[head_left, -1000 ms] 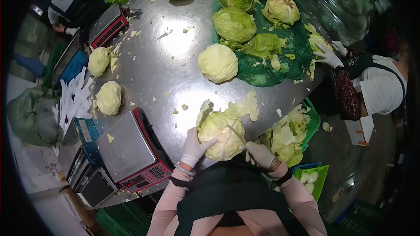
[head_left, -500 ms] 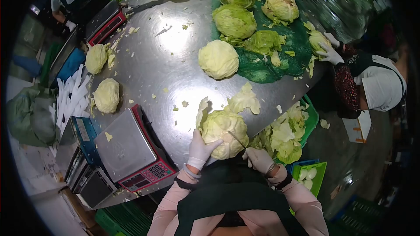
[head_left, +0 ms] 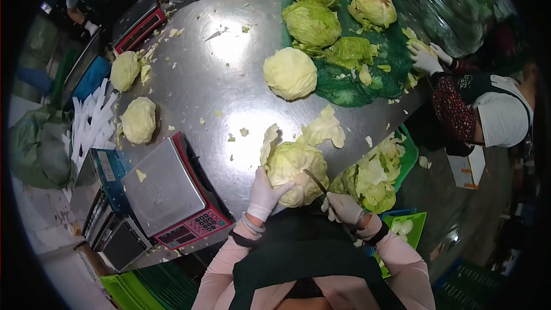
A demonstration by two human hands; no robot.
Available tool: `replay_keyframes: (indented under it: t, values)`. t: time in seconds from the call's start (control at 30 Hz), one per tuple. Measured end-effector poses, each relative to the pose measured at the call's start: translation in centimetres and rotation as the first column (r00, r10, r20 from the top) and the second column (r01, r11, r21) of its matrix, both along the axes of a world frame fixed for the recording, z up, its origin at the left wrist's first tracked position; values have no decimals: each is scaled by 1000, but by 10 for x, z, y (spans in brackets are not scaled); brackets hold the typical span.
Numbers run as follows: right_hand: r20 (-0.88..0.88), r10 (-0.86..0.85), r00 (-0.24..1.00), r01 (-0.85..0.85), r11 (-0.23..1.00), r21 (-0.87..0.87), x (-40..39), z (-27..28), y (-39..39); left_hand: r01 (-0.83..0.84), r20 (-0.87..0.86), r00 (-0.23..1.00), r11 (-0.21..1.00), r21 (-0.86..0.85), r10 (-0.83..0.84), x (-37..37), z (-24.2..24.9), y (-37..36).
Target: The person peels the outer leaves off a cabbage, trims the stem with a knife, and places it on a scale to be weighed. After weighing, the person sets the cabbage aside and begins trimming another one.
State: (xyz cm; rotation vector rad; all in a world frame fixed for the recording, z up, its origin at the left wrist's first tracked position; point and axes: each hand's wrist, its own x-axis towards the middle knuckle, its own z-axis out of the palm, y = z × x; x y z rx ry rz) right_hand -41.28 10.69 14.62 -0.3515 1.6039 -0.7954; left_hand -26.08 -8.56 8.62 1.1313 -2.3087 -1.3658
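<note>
A pale green cabbage (head_left: pixel 295 166) rests at the near edge of the metal table, its cut stem end turned up toward me. My left hand (head_left: pixel 265 194), in a white glove, is wrapped against the cabbage's left side. In my gloved right hand (head_left: pixel 342 208) is a knife (head_left: pixel 315 180), its dark thin blade lying over the cabbage near the stem. A loose outer leaf (head_left: pixel 268 143) stands up at the cabbage's upper left. Another torn leaf (head_left: pixel 324 127) lies just beyond it.
Left of me stands a weighing scale (head_left: pixel 166 186). A trimmed cabbage (head_left: pixel 290 73) sits ahead, beside untrimmed ones on green netting (head_left: pixel 344 96). A green crate (head_left: pixel 406 158) with leaves is at the right. Co-workers handle cabbages at right (head_left: pixel 488 103) and upper left.
The knife blade has tilted steeper and shifted slightly right, with my right hand still on its handle. My left hand stays on the cabbage. The right co-worker's hands have moved over their cabbage.
</note>
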Motion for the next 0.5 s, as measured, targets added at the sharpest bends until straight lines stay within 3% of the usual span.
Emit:
replay_keyframes:
  t: [0.07, 0.13, 0.2, 0.23, 0.27, 0.33, 0.4, 0.43, 0.47, 0.5]
  values:
    - [-6, 4, 1000, -5, 1000, -5, 1, -5, -1, 6, -11, 1000, 1000, -15, -6, -1, 0, 0]
    - [-386, 71, 920, -138, 979, -150, 6, -13, -3, -11, 73, 997, 999, 41, 8, -2, 2, -3]
    - [-431, 104, 896, -180, 974, -139, 4, -13, -5, -10, 38, 999, 1000, 26, 9, -3, 5, -2]
    - [-157, 72, 985, -81, 996, -48, -1, -7, -8, -15, 4, 1000, 1000, 12, 15, -4, 6, -2]
    - [127, -2, 992, -7, 998, 67, -3, -5, -10, -10, 5, 1000, 1000, 9, 10, -3, 6, -1]
    - [211, -32, 977, 29, 999, 17, -6, -7, -8, -8, 1, 1000, 1000, -9, 8, -2, 3, -1]
    - [-58, 27, 998, -26, 999, 18, -1, -8, -6, -5, -21, 1000, 1000, -11, 5, -3, 0, -1]
    - [-368, 125, 921, -165, 983, -80, 2, -18, -3, -4, -43, 999, 1000, -13, 4, -3, 0, -2]
    - [-367, 118, 923, -159, 984, -82, 5, -22, -1, 2, -42, 999, 1000, -16, -3, -2, 2, -2]
    - [-627, 166, 761, -259, 964, -58, 7, -25, -1, -1, -1, 1000, 1000, 1, 1, -3, 7, -3]
